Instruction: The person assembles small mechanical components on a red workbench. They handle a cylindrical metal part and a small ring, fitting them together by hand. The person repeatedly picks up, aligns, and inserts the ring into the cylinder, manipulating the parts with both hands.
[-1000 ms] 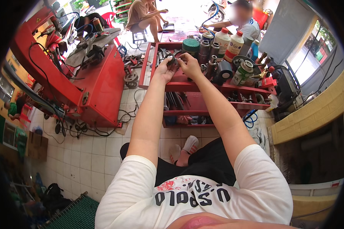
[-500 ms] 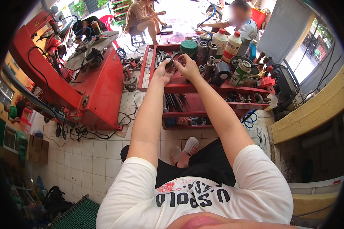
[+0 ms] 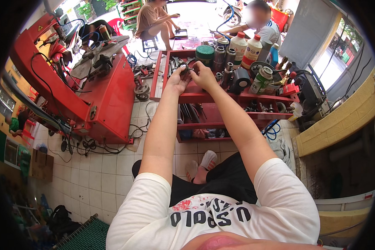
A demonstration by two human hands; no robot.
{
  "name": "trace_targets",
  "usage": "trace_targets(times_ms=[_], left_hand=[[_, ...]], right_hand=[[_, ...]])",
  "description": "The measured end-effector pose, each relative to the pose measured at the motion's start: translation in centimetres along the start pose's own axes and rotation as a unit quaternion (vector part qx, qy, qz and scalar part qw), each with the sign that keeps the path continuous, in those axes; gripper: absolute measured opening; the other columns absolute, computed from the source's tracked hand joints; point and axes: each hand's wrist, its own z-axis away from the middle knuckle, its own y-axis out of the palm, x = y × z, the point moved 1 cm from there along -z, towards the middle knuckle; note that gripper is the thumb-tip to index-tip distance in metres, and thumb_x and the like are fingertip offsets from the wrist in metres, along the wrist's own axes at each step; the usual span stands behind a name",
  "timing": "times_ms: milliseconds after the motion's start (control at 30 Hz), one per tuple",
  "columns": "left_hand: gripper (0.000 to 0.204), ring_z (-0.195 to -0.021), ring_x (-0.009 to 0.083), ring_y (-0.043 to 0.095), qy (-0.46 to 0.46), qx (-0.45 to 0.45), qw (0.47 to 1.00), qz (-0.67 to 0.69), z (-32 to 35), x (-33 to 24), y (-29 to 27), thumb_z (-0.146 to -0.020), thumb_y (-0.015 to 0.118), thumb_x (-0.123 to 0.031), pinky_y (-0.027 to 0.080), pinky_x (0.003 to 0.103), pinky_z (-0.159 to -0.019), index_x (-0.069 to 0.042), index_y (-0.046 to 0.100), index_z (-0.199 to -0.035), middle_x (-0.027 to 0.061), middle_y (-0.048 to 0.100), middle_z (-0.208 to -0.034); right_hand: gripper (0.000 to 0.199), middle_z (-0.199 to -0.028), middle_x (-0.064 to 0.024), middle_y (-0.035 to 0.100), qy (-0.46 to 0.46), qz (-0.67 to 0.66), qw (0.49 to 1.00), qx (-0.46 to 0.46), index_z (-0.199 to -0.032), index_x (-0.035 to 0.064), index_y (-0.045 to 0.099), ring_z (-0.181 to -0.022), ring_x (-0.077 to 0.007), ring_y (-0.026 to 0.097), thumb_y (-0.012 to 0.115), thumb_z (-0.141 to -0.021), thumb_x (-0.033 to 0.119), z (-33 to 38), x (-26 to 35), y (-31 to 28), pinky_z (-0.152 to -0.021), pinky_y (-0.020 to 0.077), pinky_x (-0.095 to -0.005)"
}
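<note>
At the far left I see a large red metal workshop machine (image 3: 108,96) with black cables trailing onto the pale tiled floor (image 3: 100,171). To its right stands a red metal tool cart with open shelves (image 3: 221,99), and both of my bare arms reach forward over its top shelf.

Between my two hands I hold a small dark metal part (image 3: 186,70). It looks grey-black and irregular, but it is too small and too covered by fingers for me to tell its exact shape.

My left hand (image 3: 178,79) is raised with the palm turned inward, its fingers curled closed around the left side of the small dark metal part. My right hand (image 3: 203,76) meets it from the other side, fingers bent and pinched on the same part, so the two hands touch each other above the shelf.

The part sits right between the fingertips of both hands, over the left half of the cart's top shelf, just in front of a round dark green lidded tin (image 3: 205,53).

Further right on that shelf are grey metal sockets (image 3: 227,71), a roll of black tape (image 3: 240,79), two white plastic bottles with red caps (image 3: 246,46) and a green spray can lying tilted (image 3: 262,79).

Beyond the cart, two other people sit on the floor.
</note>
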Motion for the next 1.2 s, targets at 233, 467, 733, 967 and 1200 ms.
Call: trace_targets(times_ms=[233,467,733,967,1200], left_hand=[[0.008,-0.096,0.0188,0.067,0.008,-0.005,1.0,-0.006,-0.3,-0.2,-0.5,-0.094,0.071,-0.012,0.055,0.037,-0.092,-0.01,0.069,-0.101,0.0034,0.073,-0.094],[0.007,-0.092,0.018,0.067,0.007,-0.011,1.0,-0.008,-0.1,0.0,-0.2,-0.093,0.071,-0.013,0.055,0.037,-0.092,-0.01,0.07,-0.1,0.003,0.073,-0.094],[0.005,-0.09,0.0175,0.067,0.013,-0.013,1.0,-0.005,0.2,-0.1,0.0,-0.094,0.071,-0.011,0.055,0.037,-0.092,-0.011,0.069,-0.099,0.002,0.072,-0.093],[0.002,-0.087,0.0181,0.069,0.021,-0.013,1.0,-0.01,0.3,0.2,0.3,-0.093,0.07,-0.014,0.057,0.037,-0.087,-0.012,0.069,-0.094,0.0019,0.074,-0.09],[0.009,-0.093,0.02,0.067,0.023,-0.013,1.0,-0.005,-0.1,-0.3,-0.7,-0.094,0.07,-0.012,0.056,0.038,-0.09,-0.009,0.068,-0.101,0.0046,0.072,-0.095]], right_hand=[[0.033,-0.083,-0.0225,0.072,0.071,-0.012,0.997,0.018,-0.098,-0.0011,0.066,-0.081,-0.041,0.071,0.066,-0.097,0.032,-0.1,-0.3,0.3,-0.074,0.0552,-0.0459],[0.037,-0.079,-0.0219,0.071,0.074,0.046,0.995,0.056,-0.094,-0.0008,0.068,-0.078,-0.0403,0.071,0.064,-0.098,0.036,-0.2,-0.2,-0.2,-0.073,0.0551,-0.0459],[0.036,-0.078,-0.0214,0.071,0.055,0.046,0.996,0.049,-0.09,0.0008,0.07,-0.078,-0.0396,0.071,0.064,-0.098,0.036,-0.2,-0.2,-0.1,-0.073,0.055,-0.0461],[0.033,-0.076,-0.0207,0.07,0.023,0.045,0.999,0.018,-0.09,0.0012,0.069,-0.075,-0.037,0.07,0.062,-0.1,0.032,0.1,-0.8,0.0,-0.069,0.0535,-0.0456],[0.032,-0.081,-0.0241,0.07,0.054,0.018,0.998,0.036,-0.091,0.0004,0.068,-0.08,-0.0445,0.068,0.062,-0.099,0.03,0.1,0.4,0.3,-0.072,0.053,-0.0496]])
